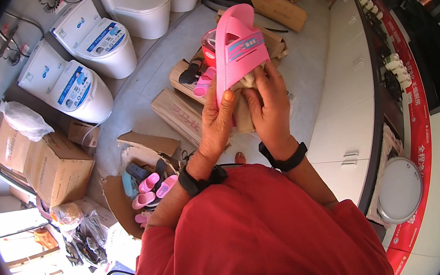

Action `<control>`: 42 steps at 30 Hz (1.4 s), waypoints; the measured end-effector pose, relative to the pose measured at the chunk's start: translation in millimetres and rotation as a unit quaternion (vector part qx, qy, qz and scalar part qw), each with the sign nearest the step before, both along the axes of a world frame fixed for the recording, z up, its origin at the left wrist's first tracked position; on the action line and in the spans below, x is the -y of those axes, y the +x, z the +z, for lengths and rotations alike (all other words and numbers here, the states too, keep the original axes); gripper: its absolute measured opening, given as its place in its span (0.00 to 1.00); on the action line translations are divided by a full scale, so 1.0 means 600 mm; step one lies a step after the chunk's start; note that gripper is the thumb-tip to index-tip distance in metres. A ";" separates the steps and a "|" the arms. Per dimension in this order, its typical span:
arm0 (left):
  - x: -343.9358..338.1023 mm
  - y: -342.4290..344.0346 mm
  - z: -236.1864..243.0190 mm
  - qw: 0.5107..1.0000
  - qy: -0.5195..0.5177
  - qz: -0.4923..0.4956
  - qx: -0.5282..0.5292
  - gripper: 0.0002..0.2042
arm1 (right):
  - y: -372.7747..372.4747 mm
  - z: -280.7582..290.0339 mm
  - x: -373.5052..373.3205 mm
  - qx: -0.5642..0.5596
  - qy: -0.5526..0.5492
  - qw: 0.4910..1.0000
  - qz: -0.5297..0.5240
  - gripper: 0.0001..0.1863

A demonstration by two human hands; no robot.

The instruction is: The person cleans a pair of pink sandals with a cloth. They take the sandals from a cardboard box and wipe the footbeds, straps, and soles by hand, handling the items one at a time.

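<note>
A pink slide sandal [229, 71] with a wide strap and a grey-blue decoration is held up in front of me. My left hand [216, 124] is closed around its lower edge, the thumb on the near side. In my right hand [272, 104] is a bunched beige cloth [246, 118], pressed against the sandal just below the strap. Part of the cloth hangs down between my hands. Beyond the sandal, an open carton [184, 84] holds a dark sandal [191, 71], another pink sandal [204, 83] and a red container [208, 52].
At my left, an open cardboard box [119, 203] holds several pink and dark slippers. Larger cartons [58, 167] and toilets [103, 42] stand farther left. White cabinets [332, 124] run along the right, with a round grey-white disc [399, 190] on the counter side.
</note>
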State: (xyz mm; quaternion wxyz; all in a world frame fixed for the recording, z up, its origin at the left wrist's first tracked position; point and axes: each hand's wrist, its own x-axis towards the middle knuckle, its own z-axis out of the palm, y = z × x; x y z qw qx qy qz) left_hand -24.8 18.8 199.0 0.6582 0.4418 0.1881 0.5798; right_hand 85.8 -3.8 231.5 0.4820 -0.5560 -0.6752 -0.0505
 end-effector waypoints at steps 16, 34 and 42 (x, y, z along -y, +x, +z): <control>-0.021 -0.020 -0.004 0.982 -0.162 0.022 0.095 0.15 | -0.003 0.010 0.064 0.043 -0.141 0.984 0.100 0.16; 0.007 -0.008 0.001 0.981 -0.149 -0.081 0.095 0.25 | -0.009 0.021 0.023 -0.082 -0.009 0.991 0.102 0.20; -0.013 -0.045 0.019 0.940 -0.233 -0.135 0.210 0.30 | -0.024 0.028 0.068 -0.023 -0.136 0.946 0.294 0.16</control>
